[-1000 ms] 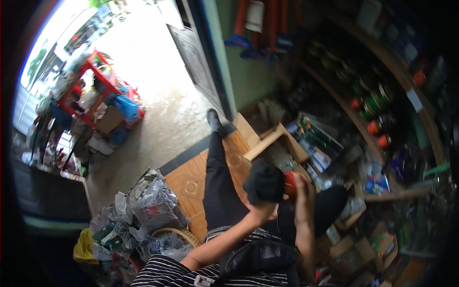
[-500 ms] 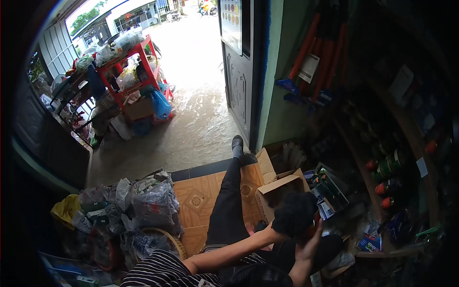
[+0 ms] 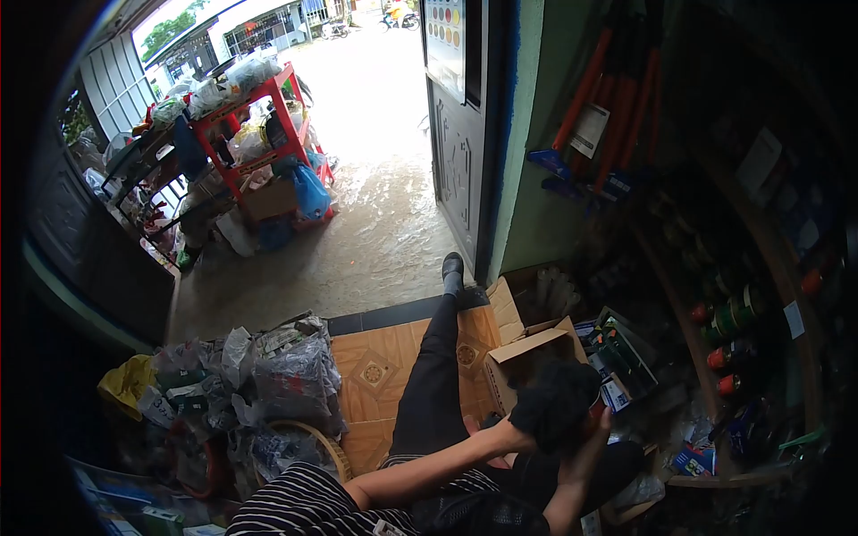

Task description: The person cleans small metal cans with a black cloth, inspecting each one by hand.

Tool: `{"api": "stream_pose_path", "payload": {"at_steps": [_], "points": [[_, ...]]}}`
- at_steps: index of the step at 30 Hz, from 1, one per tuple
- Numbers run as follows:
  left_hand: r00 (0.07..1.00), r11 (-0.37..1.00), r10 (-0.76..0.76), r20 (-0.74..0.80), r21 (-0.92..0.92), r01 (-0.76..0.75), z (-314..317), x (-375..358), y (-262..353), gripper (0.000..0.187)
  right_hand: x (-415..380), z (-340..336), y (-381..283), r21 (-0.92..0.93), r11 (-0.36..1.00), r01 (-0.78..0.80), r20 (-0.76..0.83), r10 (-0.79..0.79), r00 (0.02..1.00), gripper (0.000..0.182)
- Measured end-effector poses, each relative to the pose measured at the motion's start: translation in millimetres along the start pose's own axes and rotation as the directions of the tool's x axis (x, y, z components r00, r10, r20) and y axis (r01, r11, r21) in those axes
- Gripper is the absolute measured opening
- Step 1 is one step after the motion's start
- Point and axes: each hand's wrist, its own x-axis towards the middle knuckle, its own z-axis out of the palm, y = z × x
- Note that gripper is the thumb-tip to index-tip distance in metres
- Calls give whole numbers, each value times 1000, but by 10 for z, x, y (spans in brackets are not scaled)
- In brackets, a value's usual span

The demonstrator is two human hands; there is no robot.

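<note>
Your right hand (image 3: 583,454) grips a partly hidden red object (image 3: 596,412), apparently steadying it against bunched black cloth (image 3: 556,404) on its left; covered by cloth, your left hand (image 3: 517,435) has a grip I cannot tell.

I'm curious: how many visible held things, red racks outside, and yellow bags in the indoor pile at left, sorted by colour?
Black cloth or glove, at the hands: 1
Red object, mostly hidden: 1
Red rack: 1
Yellow bag: 1
Total: 4
</note>
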Motion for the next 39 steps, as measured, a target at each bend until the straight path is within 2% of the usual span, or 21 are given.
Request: {"api": "stream_pose_path", "payload": {"at_steps": [1,4,7,10,13,14,17,21,24,27,30,33,34,37,39], "points": [[1000,1000,-14,12,-20,15,-9,39,-59,52,8,-3,0,-23,999,34,-15,-34,999,60],[999,997,-43,29,-65,45,-36,83,-135,52,-39,-92,-74,-332,931,150,5,-158,988,70],[997,994,-66,39,-80,69,-41,48,-124,53,-11,-45,-74,-345,916,204,-25,-226,974,70],[995,993,-87,46,-72,90,-28,-22,-48,53,62,-83,-2,-278,946,168,-166,-219,961,69],[994,991,-101,51,-78,105,-15,-62,10,53,17,-29,-20,-205,972,117,-92,-138,986,68],[994,991,-102,46,-82,106,-23,-57,-7,53,-9,13,-23,-295,948,122,-126,-165,978,66],[994,987,-107,31,-115,110,-48,-8,-85,54,15,-81,-11,-462,843,275,87,-266,960,65],[993,981,-119,12,-155,120,-95,57,-177,54,-22,-25,-74,-581,719,381,122,-386,914,66],[991,976,-135,9,-169,135,-106,48,-163,55,-44,138,-84,-512,759,402,31,-452,892,57],[989,973,-149,12,-176,148,-106,1,-93,55,11,117,-28,-531,749,396,-32,-485,874,58],[988,971,-154,15,-184,154,-110,-58,-33,56,-55,177,-78,-400,894,199,-96,-258,961,62],[990,970,-142,13,-200,142,-133,-30,-114,56,-105,137,-127,-553,761,340,130,-324,937,67],[990,968,-137,11,-210,136,-134,-9,-157,56,-18,26,-74,-541,706,457,266,-372,889,70],[992,966,-122,8,-229,121,-174,27,-265,57,-51,-139,-50,-549,685,480,383,-304,872,69],[993,963,-119,13,-240,119,-181,24,-269,57,-66,-64,-40,-526,709,470,285,-374,882,70]]}}
